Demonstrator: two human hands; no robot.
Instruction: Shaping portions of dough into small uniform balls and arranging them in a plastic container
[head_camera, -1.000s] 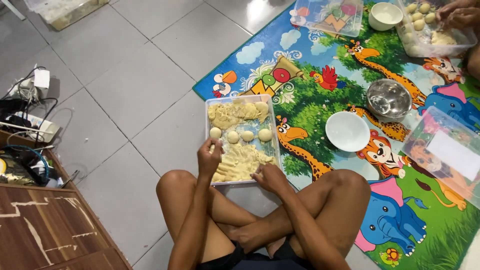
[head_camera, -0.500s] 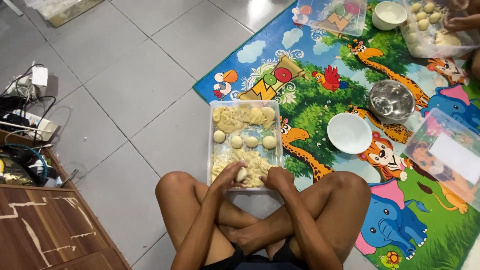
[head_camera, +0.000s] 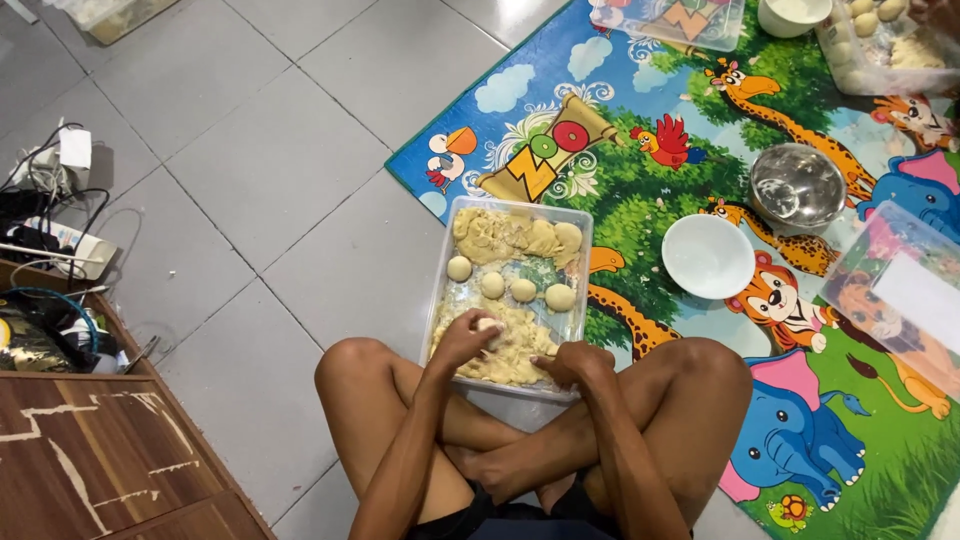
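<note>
The clear plastic tray (head_camera: 440, 300) sits on the floor directly in front of the person's crossed legs, half on grey tile, half on the animal-print play mat (head_camera: 640, 200). Its long axis runs near to far, tilted slightly right at the far end. Pale dough fills the far and near ends; four dough balls (head_camera: 522, 289) lie in a loose row between them.

The left hand (head_camera: 464, 340) rests in the near dough mass, fingers curled around a small lump of dough (head_camera: 489, 324). The right hand (head_camera: 575, 362) is at the tray's near right corner, loosely closed; whether it holds anything cannot be determined.

To the right stand a white bowl (head_camera: 708, 256) and a steel bowl (head_camera: 797, 186). Containers at the far edge are cut off.
</note>
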